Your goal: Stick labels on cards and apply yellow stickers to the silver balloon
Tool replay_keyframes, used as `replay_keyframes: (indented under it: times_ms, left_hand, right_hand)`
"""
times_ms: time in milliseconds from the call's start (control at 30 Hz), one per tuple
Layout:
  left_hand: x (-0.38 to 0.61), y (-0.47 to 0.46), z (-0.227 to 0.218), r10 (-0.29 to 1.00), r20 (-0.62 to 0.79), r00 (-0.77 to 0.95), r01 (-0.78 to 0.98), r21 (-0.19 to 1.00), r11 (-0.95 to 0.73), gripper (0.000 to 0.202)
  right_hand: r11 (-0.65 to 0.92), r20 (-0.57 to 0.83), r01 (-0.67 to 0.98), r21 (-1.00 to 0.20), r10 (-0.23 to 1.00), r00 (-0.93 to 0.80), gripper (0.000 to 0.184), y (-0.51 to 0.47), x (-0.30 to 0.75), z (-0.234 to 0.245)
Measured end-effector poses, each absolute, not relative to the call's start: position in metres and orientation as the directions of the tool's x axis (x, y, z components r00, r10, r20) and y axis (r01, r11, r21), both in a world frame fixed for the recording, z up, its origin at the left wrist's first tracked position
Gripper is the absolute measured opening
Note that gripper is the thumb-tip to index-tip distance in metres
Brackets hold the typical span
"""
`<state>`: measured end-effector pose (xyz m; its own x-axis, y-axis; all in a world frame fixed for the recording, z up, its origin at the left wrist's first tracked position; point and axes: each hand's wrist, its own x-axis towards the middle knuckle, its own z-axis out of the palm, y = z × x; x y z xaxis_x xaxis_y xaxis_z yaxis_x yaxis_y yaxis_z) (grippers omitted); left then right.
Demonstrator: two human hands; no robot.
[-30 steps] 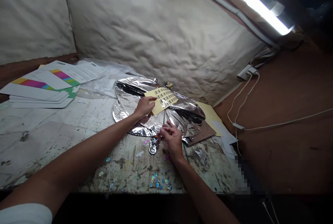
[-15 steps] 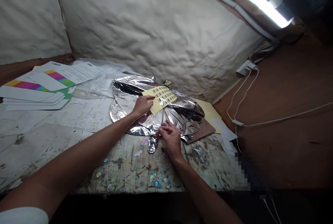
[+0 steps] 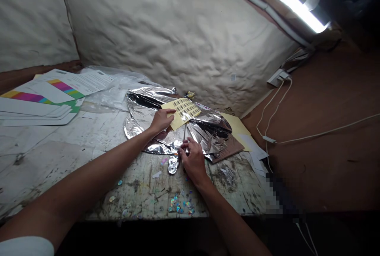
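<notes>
A flat silver foil balloon (image 3: 148, 109) lies on the worn white table (image 3: 59, 145). My left hand (image 3: 161, 120) pinches a yellow sheet of small dark stickers (image 3: 182, 111) and holds it above the foil. My right hand (image 3: 192, 157) rests at the foil's near edge, close to the balloon's neck (image 3: 173, 163), with its fingers curled and pressed together on the foil. What lies under those fingertips is too small to make out.
Stacked white cards with rainbow stripes (image 3: 41, 97) sit at the far left, beside clear plastic bags (image 3: 115, 89). Yellow and brown sheets (image 3: 234, 133) lie right of the foil. Shiny confetti (image 3: 179, 205) dots the near edge. White cables (image 3: 276, 109) cross the brown surface on the right.
My right hand's fingers have curled in and pressed down on the foil's near edge. The left hand with the sticker sheet has hardly moved. The view has shifted slightly.
</notes>
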<state>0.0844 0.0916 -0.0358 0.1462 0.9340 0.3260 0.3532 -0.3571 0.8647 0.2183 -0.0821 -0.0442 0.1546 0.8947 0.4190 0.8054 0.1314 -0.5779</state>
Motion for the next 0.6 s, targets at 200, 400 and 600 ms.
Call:
replay_keyframes:
  times_ms: [200, 400, 600]
  left_hand:
    - [0.083, 0.090, -0.033, 0.954, 0.278, 0.112, 0.273, 0.914, -0.299, 0.036]
    - [0.080, 0.102, -0.021, 0.971, 0.237, 0.042, 0.098, 0.966, -0.240, 0.043]
    - [0.066, 0.106, 0.024, 0.916, 0.401, -0.017, 0.010, 0.916, -0.401, 0.040]
  right_hand:
    - [0.396, 0.391, 0.861, -0.318, 0.882, -0.262, 0.041, -0.086, 0.245, -0.026]
    - [0.669, 0.313, 0.741, -0.058, 0.717, -0.623, 0.023, -0.077, 0.262, -0.018]
    - [0.572, 0.426, 0.743, -0.349, 0.802, -0.417, 0.014, -0.064, 0.262, -0.026]
